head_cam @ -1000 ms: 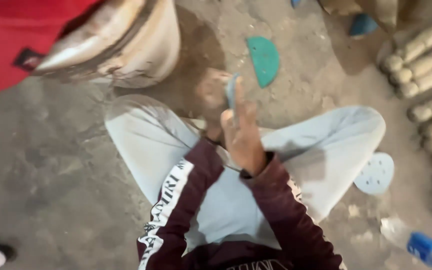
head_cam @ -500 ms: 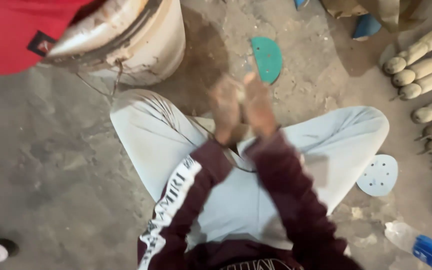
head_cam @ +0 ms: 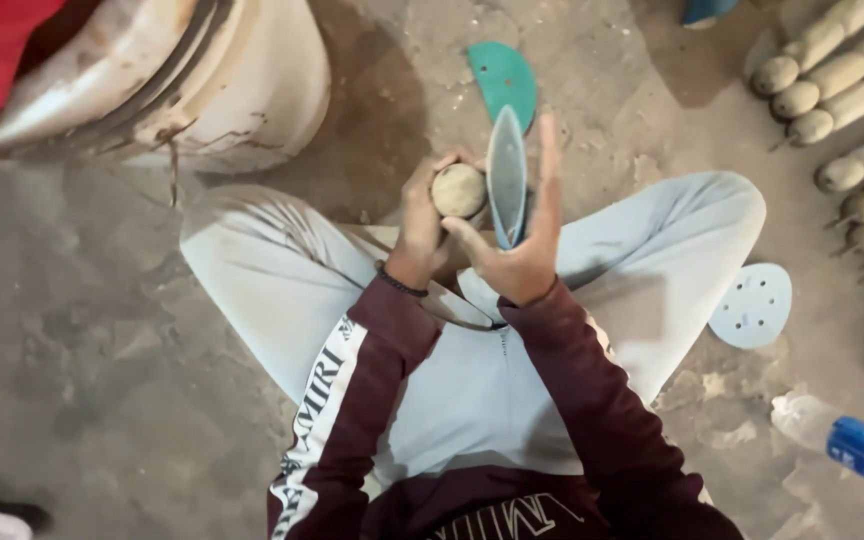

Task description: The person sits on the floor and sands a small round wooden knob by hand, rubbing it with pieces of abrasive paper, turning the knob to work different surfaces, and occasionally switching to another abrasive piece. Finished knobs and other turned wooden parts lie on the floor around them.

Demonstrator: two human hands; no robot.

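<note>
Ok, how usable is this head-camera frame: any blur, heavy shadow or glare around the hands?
Head view: the left hand, the wooden piece it grips and the folded sanding sheet in the right hand are sharp enough to read; a dark shadow lies on the floor beside the pale bucket; the frame edges look softer; no strong glare.

- The round tan wooden knob [head_cam: 459,190] looks matt and dusty.
- The folded pale blue abrasive paper disc [head_cam: 507,178] looks thin, dull and stiff.
- The maroon cloth sleeves [head_cam: 592,400] look soft.
- The grey concrete floor [head_cam: 82,330] looks rough and stained.
- The blue-capped clear plastic bottle [head_cam: 842,440] looks glossy.
</note>
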